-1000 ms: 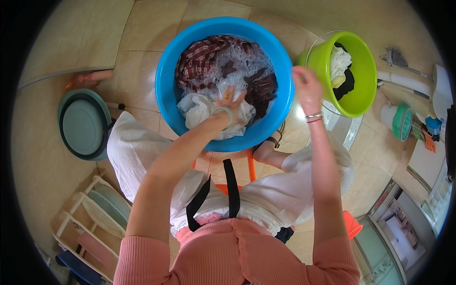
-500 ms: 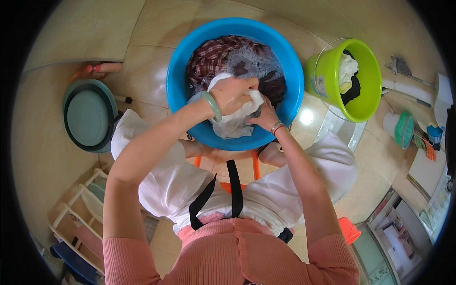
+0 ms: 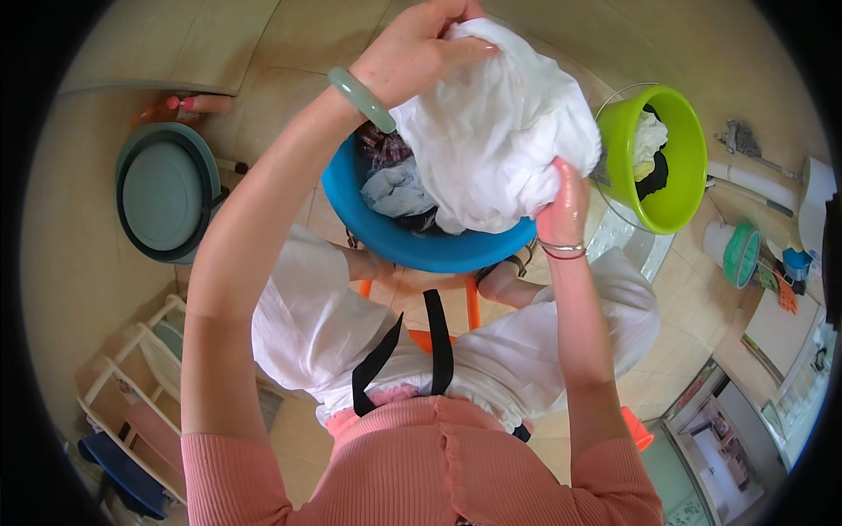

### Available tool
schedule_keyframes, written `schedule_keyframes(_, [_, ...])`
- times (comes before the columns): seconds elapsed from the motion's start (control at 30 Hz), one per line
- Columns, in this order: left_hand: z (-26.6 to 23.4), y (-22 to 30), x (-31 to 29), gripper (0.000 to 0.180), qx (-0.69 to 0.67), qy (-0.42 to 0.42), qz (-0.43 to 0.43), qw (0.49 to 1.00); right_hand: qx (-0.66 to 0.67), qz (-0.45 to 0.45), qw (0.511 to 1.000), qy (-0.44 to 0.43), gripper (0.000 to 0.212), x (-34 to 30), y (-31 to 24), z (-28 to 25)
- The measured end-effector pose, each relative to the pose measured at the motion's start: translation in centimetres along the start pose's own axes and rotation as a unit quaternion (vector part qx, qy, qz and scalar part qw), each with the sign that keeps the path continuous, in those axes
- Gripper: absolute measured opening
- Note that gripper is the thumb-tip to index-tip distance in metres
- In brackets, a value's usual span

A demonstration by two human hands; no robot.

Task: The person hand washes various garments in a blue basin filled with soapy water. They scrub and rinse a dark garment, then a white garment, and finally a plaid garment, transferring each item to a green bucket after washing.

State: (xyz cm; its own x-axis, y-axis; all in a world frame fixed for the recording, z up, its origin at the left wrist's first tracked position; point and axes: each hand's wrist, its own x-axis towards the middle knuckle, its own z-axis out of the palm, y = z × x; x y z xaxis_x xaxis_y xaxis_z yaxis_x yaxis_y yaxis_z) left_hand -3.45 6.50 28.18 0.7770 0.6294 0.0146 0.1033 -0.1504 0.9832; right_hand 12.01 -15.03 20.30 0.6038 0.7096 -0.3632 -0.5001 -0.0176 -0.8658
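Between my two hands a wet white garment (image 3: 504, 131) hangs raised and spread out above the blue basin (image 3: 386, 245). My left hand (image 3: 421, 53) pinches its upper left edge, thumb over the cloth. Lower down on the right, my right hand (image 3: 566, 206) is closed on its side, with the thumb pointing up. I cannot make out which kind of garment it is. Under it the basin holds a pale cloth (image 3: 396, 188) and, partly covered, a dark red plaid cloth (image 3: 383, 145). Most of the basin's inside is hidden by the raised cloth.
Right of the basin stands a green bucket (image 3: 693, 188) with white and black clothes in it. On the left are stacked grey-green basins (image 3: 162, 206) and a white rack (image 3: 118, 390). A small white bin with a green liner (image 3: 743, 254) stands far right.
Both hands have risen from the basin with the white garment, which was bunched and now hangs spread open. My left hand went up and away; my right hand moved up and right.
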Motion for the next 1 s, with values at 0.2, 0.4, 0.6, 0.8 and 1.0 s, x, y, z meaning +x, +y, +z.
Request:
schedule_keyframes(0.2, [1.1,-7.9,-1.8,0.024,0.001,0.046,-0.068,0.997,0.054,-0.079,0.995,0.017,0.034,-2.2,-7.8,4.0])
schedule_keyframes(0.4, [4.1,-9.4,-2.2,0.044,-0.028,0.115,-0.113,0.987,-0.112,-0.175,0.977,-0.051,0.036,-0.1,-10.5,6.1])
schedule_keyframes(0.6, [7.3,-15.6,-5.1,0.056,-0.138,0.255,-0.278,0.916,-0.016,0.085,0.993,-0.079,0.024,3.7,-2.8,4.8])
schedule_keyframes(0.8, [11.2,-17.3,-9.6,0.080,-0.269,0.196,-0.461,0.823,-0.351,0.063,0.934,-0.024,0.032,4.6,6.6,-3.9])
schedule_keyframes(1.0, [14.3,-15.9,-9.4,0.064,-0.253,0.100,-0.471,0.839,-0.305,-0.012,0.952,-0.030,0.029,1.4,7.1,-2.9])
